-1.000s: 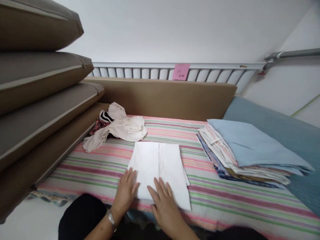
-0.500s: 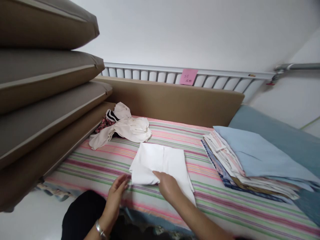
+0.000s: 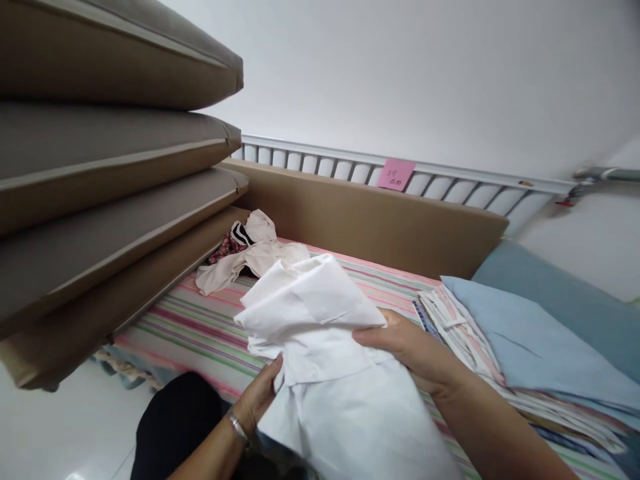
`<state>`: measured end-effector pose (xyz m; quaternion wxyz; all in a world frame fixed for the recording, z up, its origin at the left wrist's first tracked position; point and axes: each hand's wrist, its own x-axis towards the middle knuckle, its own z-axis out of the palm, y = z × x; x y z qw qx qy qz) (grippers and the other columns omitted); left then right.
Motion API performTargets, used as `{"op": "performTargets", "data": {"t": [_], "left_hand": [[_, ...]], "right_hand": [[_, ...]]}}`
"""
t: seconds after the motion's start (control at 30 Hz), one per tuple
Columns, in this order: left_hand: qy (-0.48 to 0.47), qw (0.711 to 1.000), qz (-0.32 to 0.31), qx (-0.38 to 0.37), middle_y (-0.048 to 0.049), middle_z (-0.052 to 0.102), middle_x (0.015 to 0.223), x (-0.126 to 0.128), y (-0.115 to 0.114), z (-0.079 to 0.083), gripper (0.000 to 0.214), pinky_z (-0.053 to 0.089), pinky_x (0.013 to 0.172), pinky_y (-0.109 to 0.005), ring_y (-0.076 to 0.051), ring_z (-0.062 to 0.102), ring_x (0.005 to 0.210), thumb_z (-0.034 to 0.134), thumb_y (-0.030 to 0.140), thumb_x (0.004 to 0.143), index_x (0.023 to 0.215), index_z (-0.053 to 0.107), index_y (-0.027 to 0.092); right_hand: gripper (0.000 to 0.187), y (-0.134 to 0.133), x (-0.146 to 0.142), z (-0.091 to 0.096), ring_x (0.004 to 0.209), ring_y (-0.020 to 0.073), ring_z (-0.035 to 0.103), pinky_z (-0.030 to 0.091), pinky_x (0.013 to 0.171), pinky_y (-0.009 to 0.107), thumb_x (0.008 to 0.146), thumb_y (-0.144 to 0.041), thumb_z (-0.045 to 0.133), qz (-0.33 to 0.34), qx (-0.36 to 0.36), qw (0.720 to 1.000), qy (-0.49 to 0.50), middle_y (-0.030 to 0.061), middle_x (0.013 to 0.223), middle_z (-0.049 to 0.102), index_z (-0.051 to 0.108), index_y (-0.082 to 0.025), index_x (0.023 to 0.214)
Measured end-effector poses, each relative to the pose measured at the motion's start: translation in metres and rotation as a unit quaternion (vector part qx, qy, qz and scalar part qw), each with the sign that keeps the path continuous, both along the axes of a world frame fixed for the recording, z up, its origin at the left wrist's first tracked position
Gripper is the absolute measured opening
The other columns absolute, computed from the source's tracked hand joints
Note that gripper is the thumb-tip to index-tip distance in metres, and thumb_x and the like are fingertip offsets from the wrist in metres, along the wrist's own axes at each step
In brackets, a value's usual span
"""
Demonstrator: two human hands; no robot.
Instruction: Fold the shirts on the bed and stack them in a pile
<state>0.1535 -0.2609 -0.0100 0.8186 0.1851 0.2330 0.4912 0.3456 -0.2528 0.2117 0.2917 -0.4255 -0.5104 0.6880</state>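
White cloth (image 3: 333,353) between both hands (image 3: 259,395) (image 3: 407,343)

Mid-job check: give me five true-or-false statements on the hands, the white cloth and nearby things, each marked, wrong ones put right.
1. The left hand and right hand both hold the white cloth. True.
2. A bracelet is on the right wrist. False: the silver bracelet is on the left wrist.
3. Light blue cloth tops the folded stack. True.
4. The paper note is green. False: it is a pink note.
5. Crumpled cream cloth lies on the striped sheet. True.
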Motion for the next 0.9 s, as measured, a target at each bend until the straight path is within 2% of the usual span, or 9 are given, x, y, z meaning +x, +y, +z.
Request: {"op": "performTargets", "data": {"t": [0.07, 0.13, 0.23, 0.33, 0.43, 0.53, 0.63, 0.77, 0.9], "left_hand": [[-0.006, 0.999, -0.025, -0.021, -0.01, 0.07, 0.103, -0.01, -0.003, 0.005, 0.047, 0.039, 0.1, -0.043, -0.03, 0.058, 0.11, 0.071, 0.046, 0.069, 0.106, 0.064, 0.018], [0.03, 1.0, 0.003, -0.003, -0.0088, 0.071, 0.097, -0.022, -0.001, 0.016, 0.047, 0.044, 0.094, -0.041, -0.029, 0.063, 0.101, 0.076, 0.04, 0.064, 0.104, 0.065, 0.018], [0.183, 0.981, 0.038, 0.048, -0.0096, 0.071, 0.093, -0.036, 0.019, 0.05, 0.048, 0.051, 0.078, -0.036, -0.026, 0.067, 0.084, 0.079, 0.034, 0.06, 0.102, 0.064, 0.015], [0.366, 0.923, 0.009, 0.115, -0.0084, 0.071, 0.085, -0.035, 0.062, 0.09, 0.046, 0.05, 0.063, -0.03, -0.022, 0.065, 0.071, 0.079, 0.035, 0.058, 0.095, 0.065, 0.012], [0.498, 0.849, -0.05, 0.167, -0.0045, 0.069, 0.079, -0.015, 0.112, 0.106, 0.043, 0.045, 0.058, -0.026, -0.018, 0.061, 0.066, 0.079, 0.035, 0.055, 0.089, 0.066, 0.012], [0.566, 0.804, -0.081, 0.165, -0.0009, 0.066, 0.066, 0.01, 0.147, 0.088, 0.041, 0.04, 0.053, -0.023, -0.016, 0.057, 0.06, 0.081, 0.034, 0.048, 0.08, 0.067, 0.013], [0.594, 0.788, -0.089, 0.135, 0.0002, 0.06, 0.054, 0.016, 0.152, 0.051, 0.038, 0.036, 0.05, -0.023, -0.016, 0.053, 0.055, 0.079, 0.041, 0.047, 0.068, 0.065, 0.012], [0.588, 0.795, -0.089, 0.121, 0.0004, 0.059, 0.059, -0.008, 0.133, 0.018, 0.053, 0.035, 0.05, -0.023, -0.013, 0.051, 0.055, 0.063, 0.064, 0.059, 0.075, 0.063, 0.014], [0.588, 0.795, -0.096, 0.114, 0.0, 0.059, 0.06, -0.023, 0.109, 0.012, 0.057, 0.036, 0.05, -0.023, -0.013, 0.051, 0.054, 0.062, 0.067, 0.058, 0.076, 0.062, 0.014]], "right_hand": [[0.056, -0.003, 0.017, -0.006, 0.086, 0.0279, 0.066, 0.051, 0.079, 0.041, 0.062, -0.026, 0.073, -0.047, -0.019, 0.998, 0.031, 0.0113, 0.099, 0.07, 0.06, -0.015, 0.115], [0.056, -0.005, 0.036, -0.02, 0.089, 0.0296, 0.066, 0.051, 0.083, 0.043, 0.063, -0.026, 0.073, -0.091, -0.042, 0.993, 0.058, 0.0133, 0.103, 0.069, 0.06, -0.015, 0.116], [0.052, -0.009, 0.064, -0.052, 0.095, 0.031, 0.064, 0.049, 0.089, 0.045, 0.064, -0.026, 0.073, -0.153, -0.065, 0.982, 0.093, 0.014, 0.107, 0.068, 0.062, -0.015, 0.114], [0.052, -0.013, 0.084, -0.094, 0.101, 0.0319, 0.062, 0.047, 0.093, 0.046, 0.062, -0.028, 0.074, -0.23, -0.075, 0.964, 0.114, 0.0138, 0.107, 0.067, 0.063, -0.014, 0.111], [0.055, -0.017, 0.091, -0.149, 0.105, 0.0319, 0.06, 0.046, 0.095, 0.045, 0.059, -0.03, 0.075, -0.313, -0.099, 0.933, 0.148, 0.0127, 0.104, 0.069, 0.062, -0.013, 0.11], [0.055, -0.024, 0.092, -0.204, 0.106, 0.0312, 0.059, 0.046, 0.095, 0.041, 0.056, -0.029, 0.077, -0.372, -0.144, 0.902, 0.167, 0.0119, 0.099, 0.07, 0.062, -0.013, 0.106], [0.058, -0.031, 0.1, -0.235, 0.105, 0.0289, 0.06, 0.047, 0.092, 0.039, 0.058, -0.031, 0.077, -0.352, -0.158, 0.902, 0.191, 0.0113, 0.103, 0.07, 0.057, -0.014, 0.11], [0.055, -0.022, 0.132, -0.234, 0.096, 0.0265, 0.064, 0.053, 0.079, 0.039, 0.068, -0.038, 0.071, -0.323, -0.199, 0.913, 0.147, 0.0123, 0.105, 0.068, 0.052, -0.016, 0.115], [0.047, 0.019, 0.162, -0.22, 0.087, 0.024, 0.066, 0.054, 0.07, 0.036, 0.069, -0.04, 0.07, -0.371, -0.173, 0.908, 0.087, 0.0103, 0.097, 0.071, 0.055, -0.019, 0.108]]}}
